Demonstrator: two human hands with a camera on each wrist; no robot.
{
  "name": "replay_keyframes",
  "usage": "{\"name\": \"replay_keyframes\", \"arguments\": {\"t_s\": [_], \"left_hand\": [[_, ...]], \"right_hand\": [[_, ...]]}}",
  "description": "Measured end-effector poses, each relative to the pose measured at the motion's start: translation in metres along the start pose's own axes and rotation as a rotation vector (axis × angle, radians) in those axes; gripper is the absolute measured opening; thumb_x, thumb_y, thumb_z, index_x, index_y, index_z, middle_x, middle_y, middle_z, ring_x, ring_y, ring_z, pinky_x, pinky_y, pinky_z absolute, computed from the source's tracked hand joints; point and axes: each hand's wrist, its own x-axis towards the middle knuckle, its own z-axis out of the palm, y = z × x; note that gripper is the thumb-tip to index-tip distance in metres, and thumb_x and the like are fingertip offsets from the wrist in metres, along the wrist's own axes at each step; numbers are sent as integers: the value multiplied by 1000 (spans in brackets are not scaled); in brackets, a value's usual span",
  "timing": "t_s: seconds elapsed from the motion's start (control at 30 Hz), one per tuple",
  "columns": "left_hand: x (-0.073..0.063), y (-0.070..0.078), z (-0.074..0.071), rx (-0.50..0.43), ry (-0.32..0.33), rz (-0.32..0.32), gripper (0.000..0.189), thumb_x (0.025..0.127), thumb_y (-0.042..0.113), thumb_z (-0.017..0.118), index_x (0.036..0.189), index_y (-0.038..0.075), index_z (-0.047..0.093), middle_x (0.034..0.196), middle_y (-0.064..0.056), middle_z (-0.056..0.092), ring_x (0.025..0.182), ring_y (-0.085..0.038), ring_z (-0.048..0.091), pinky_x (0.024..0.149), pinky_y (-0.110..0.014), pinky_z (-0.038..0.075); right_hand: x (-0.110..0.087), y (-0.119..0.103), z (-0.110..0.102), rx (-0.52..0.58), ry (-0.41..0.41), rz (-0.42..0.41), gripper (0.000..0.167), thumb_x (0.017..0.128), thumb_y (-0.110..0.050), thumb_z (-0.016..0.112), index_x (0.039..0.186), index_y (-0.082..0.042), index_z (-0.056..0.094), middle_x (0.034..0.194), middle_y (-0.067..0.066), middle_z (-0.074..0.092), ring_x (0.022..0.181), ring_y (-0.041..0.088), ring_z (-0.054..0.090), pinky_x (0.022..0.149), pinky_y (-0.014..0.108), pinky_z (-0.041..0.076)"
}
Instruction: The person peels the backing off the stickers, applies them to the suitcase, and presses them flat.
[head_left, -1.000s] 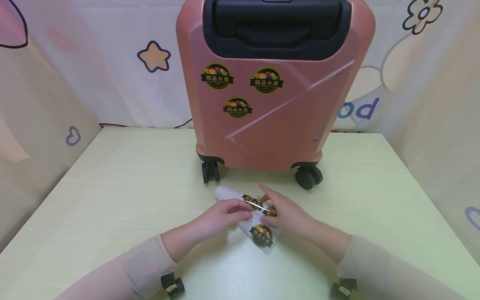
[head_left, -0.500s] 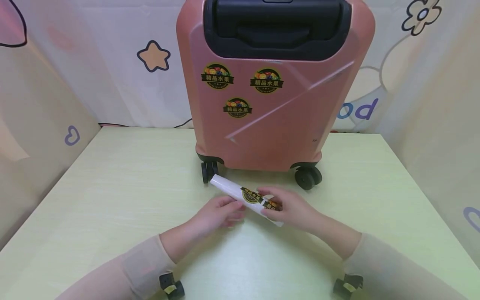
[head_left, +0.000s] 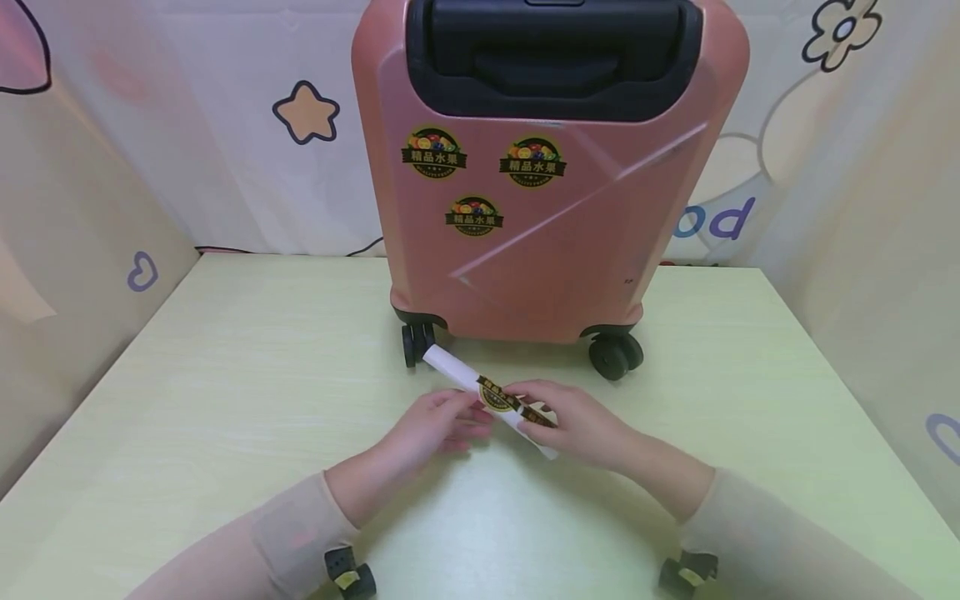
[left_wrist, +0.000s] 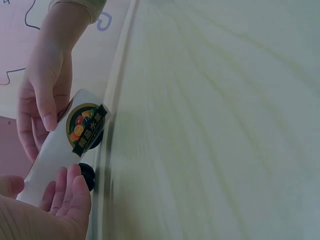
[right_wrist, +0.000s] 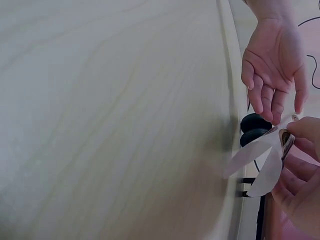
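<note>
A white sheet of fruit stickers [head_left: 453, 367], folded over into a narrow strip, lies slantwise between the two hands. Round black-and-gold labels show along it, one facing up in the left wrist view. My right hand [head_left: 581, 421] pinches the sheet near its lower end, with thumb and fingers at its edge. On the other side, my left hand [head_left: 435, 425] has relaxed, fairly straight fingers, their tips right at the sheet. In the right wrist view two curled flaps of the backing paper [right_wrist: 265, 175] hang apart below the right hand's fingers.
Behind the hands a pink suitcase [head_left: 547, 275] stands upright on black wheels [head_left: 615, 356], with three matching fruit stickers [head_left: 474, 217] on its face. It stands on a pale wooden table [head_left: 262, 358], and printed curtains [head_left: 210, 125] enclose the back and sides.
The sheet was spread with a lower flap showing a label; it has turned and folded into a narrow strip. The left hand has moved down and loosened its fingers.
</note>
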Motion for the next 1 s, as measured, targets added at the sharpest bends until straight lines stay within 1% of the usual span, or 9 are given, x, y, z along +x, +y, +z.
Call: {"name": "replay_keyframes", "arguments": {"t_s": [0.07,0.2,0.3,0.4,0.47,0.6,0.7,0.87,1.0], "left_hand": [[0,0,-1,-13,8,-3,35,97,23,48,115,-6,58,103,-17,66,93,-25,66,72,-31,52],[1,-1,-2,-16,-13,13,32,95,20,50,112,-6,60,98,-14,68,90,-21,66,71,-30,51],[2,-2,-2,-19,-21,27,29,95,17,51,109,-5,62,93,-10,70,87,-16,66,71,-28,50],[2,-3,-1,-19,-6,41,26,94,15,52,106,-5,64,87,-6,70,83,-13,65,70,-27,49],[2,-3,0,-15,8,55,26,93,15,53,105,-5,65,86,-5,70,83,-13,65,69,-27,49],[0,-2,2,24,24,99,27,93,16,54,105,-5,66,88,-8,71,86,-16,66,70,-28,49],[-1,-2,4,49,29,122,27,93,17,56,104,-5,67,89,-10,71,89,-18,67,73,-29,49],[-1,-3,5,63,38,121,25,91,17,59,100,-4,69,88,-8,71,89,-17,67,76,-32,48],[-1,-3,6,70,46,122,23,91,17,59,97,-2,71,87,-8,71,90,-17,67,75,-32,47]], "right_hand": [[0,1,-1,-9,-6,-16,41,88,-11,64,128,-9,54,121,4,60,105,21,59,83,37,49],[-1,2,-1,-24,-23,-49,40,88,-7,61,127,-8,54,119,5,61,104,20,59,79,36,49],[0,0,0,-40,-20,-61,39,88,-7,61,126,-7,56,122,7,59,109,22,57,83,37,48],[1,-3,3,-91,33,-75,35,87,-11,65,122,-7,59,122,7,58,112,22,55,90,39,45],[2,-6,6,-133,86,-82,33,84,-14,69,116,-7,62,119,5,59,108,20,57,90,38,45],[5,-10,12,-229,189,-90,28,79,-20,76,103,-11,66,105,-1,63,91,13,61,75,30,49],[6,-12,16,-279,238,-91,24,78,-23,77,98,-14,67,99,-4,65,86,9,62,69,26,49],[5,-13,19,-269,285,-123,18,79,-19,75,95,-12,69,97,-2,69,86,10,65,69,26,51],[5,-12,20,-232,293,-130,15,80,-14,73,94,-10,70,98,0,70,89,12,66,73,28,51]]}}
